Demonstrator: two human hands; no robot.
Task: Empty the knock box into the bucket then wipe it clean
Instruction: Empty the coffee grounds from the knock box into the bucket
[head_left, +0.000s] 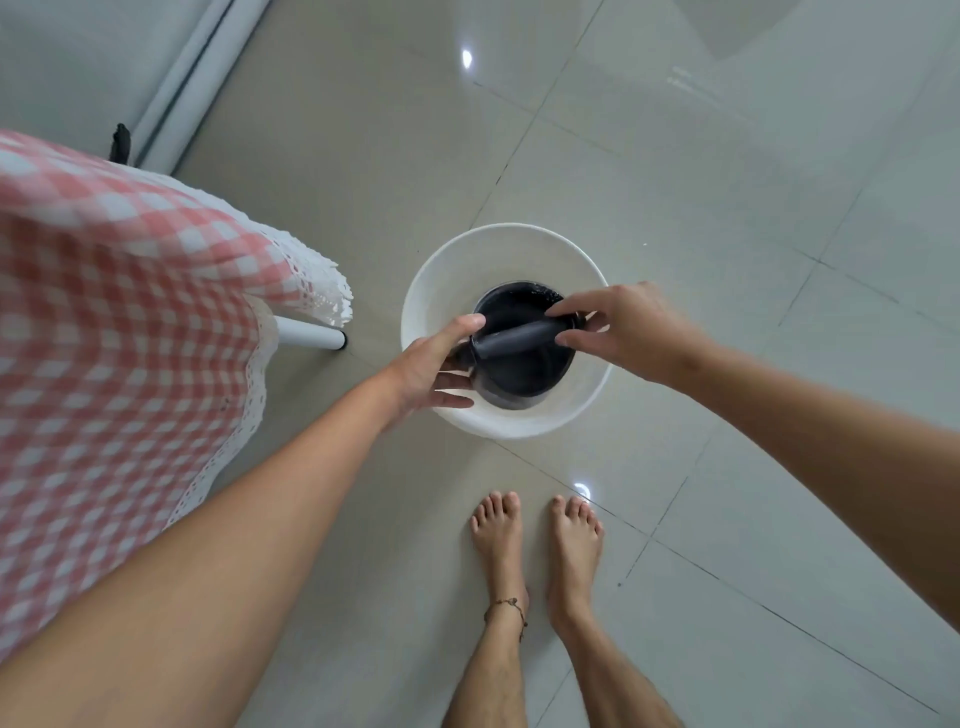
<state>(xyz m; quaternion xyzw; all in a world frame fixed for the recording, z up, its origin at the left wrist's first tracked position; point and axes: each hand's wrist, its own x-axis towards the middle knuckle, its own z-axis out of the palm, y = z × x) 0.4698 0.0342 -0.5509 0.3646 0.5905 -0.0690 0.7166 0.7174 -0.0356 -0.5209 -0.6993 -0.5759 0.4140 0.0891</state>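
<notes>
The left hand (434, 371) is gripping the black knock box (522, 364) at its nine o'clock side over the white bucket (452, 270), while the right hand (623, 332) is pinching its crossbar (519, 338) at three o'clock.

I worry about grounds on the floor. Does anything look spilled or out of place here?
Nothing stands out. The knock box is held over the bucket by the left hand and right hand, and the floor around shows no spill.

1 knock box (519, 364), 1 bucket (441, 291), 2 hands, 2 bare feet, 1 checked tablecloth (104, 312), 1 table leg (311, 335).
</notes>
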